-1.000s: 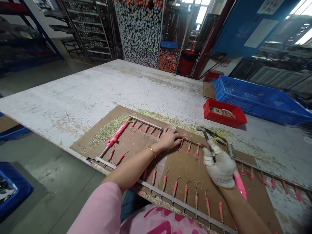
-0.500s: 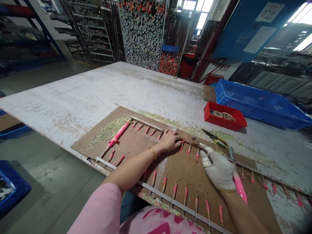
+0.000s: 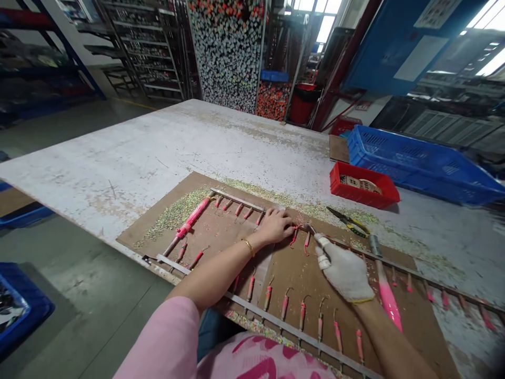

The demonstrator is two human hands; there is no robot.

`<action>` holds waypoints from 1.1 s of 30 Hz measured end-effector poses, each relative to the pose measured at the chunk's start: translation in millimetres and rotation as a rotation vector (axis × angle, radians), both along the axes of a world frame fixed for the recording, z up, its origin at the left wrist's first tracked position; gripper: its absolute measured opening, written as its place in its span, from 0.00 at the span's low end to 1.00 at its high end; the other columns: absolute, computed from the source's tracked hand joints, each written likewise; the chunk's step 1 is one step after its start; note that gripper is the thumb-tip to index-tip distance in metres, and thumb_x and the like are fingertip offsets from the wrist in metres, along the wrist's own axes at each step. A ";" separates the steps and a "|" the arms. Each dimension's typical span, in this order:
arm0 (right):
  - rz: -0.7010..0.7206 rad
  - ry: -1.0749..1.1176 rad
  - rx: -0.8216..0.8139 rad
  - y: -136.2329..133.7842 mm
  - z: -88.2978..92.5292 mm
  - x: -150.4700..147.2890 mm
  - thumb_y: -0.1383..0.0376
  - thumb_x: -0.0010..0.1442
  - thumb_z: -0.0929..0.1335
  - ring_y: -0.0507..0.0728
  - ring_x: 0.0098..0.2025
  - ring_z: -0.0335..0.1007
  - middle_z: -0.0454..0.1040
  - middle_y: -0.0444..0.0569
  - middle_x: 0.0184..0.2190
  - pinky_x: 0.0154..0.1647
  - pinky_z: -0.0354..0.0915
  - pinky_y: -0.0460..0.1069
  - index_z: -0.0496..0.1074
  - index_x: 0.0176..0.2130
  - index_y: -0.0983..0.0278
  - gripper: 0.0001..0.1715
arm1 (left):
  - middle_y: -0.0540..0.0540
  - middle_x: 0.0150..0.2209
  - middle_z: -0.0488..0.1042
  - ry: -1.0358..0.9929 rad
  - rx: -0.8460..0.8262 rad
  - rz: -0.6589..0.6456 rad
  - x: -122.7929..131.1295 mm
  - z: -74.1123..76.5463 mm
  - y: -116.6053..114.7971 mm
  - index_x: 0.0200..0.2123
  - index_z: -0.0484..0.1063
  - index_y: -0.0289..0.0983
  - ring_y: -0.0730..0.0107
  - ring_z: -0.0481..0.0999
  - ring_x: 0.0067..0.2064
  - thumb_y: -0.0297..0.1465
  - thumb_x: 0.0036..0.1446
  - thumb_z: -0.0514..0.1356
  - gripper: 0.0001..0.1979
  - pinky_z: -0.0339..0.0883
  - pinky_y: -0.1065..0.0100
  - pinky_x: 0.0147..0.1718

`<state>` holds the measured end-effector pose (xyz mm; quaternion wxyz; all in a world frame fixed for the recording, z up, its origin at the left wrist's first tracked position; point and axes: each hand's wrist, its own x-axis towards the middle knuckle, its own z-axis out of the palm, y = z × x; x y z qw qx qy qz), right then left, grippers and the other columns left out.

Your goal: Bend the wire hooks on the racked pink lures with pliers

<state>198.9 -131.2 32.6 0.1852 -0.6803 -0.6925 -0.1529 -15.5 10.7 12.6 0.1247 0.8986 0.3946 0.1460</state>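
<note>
Left of the frame's centre, loose flecks [image 3: 161, 223] lie beside a pink bar [image 3: 192, 217], the left end of a metal rack [image 3: 236, 200] stretching over a brown board [image 3: 189, 181] on the desk [image 3: 118, 142] toward the right edge; grit underneath could let the rack skid. At the centre, the bare left hand [image 3: 275, 225] rests over the upper rail, fingers bent; whether it pinches or only presses, I cannot tell. Just right of it are pink hooks [image 3: 306, 243]. The gloved right hand [image 3: 344, 271] grasps a slim tool [image 3: 310, 228], mostly hidden, its tip near those hooks. If the tool slips, it could jab the unprotected left fingers or scrape the pink surface. Right of centre, the pliers [image 3: 349, 220] lie near the glove, where a wide swing could knock them.
</note>
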 end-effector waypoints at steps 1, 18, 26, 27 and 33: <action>0.019 0.004 -0.036 0.3 -0.4 1.1 0.58 0.70 0.64 0.54 0.25 0.69 0.79 0.45 0.26 0.31 0.60 0.49 0.79 0.58 0.57 0.23 | 0.44 0.48 0.76 0.002 -0.003 -0.001 0.1 0.1 0.0 0.44 0.81 0.41 0.57 0.71 0.53 0.39 0.69 0.57 0.14 0.56 0.54 0.60; -0.038 0.010 -0.022 1.3 4.9 -5.6 0.58 0.70 0.64 0.54 0.26 0.69 0.79 0.46 0.26 0.32 0.61 0.49 0.78 0.59 0.58 0.23 | 0.44 0.48 0.76 -0.028 -0.013 0.007 1.6 -2.2 0.8 0.43 0.81 0.42 0.58 0.71 0.53 0.39 0.69 0.56 0.14 0.56 0.53 0.59; -0.077 0.080 0.117 2.0 5.0 -4.5 0.54 0.71 0.62 0.55 0.25 0.68 0.78 0.48 0.25 0.32 0.60 0.50 0.78 0.58 0.63 0.26 | 0.44 0.48 0.75 -0.009 -0.008 0.000 1.5 0.0 0.2 0.44 0.81 0.42 0.57 0.71 0.53 0.40 0.70 0.56 0.14 0.56 0.53 0.59; -0.040 0.050 0.029 3.0 4.7 -4.2 0.56 0.71 0.62 0.54 0.24 0.66 0.78 0.45 0.24 0.29 0.58 0.50 0.79 0.58 0.60 0.25 | 0.44 0.48 0.75 -0.001 -0.011 0.005 1.6 0.3 0.1 0.43 0.81 0.42 0.57 0.71 0.53 0.40 0.70 0.56 0.14 0.56 0.53 0.59; -0.112 0.105 0.166 4.6 5.1 -4.6 0.54 0.71 0.63 0.55 0.31 0.72 0.82 0.50 0.33 0.37 0.62 0.50 0.78 0.59 0.62 0.26 | 0.44 0.48 0.75 -0.009 -0.004 -0.016 1.7 -1.0 0.7 0.43 0.81 0.42 0.58 0.70 0.53 0.42 0.71 0.55 0.16 0.56 0.54 0.59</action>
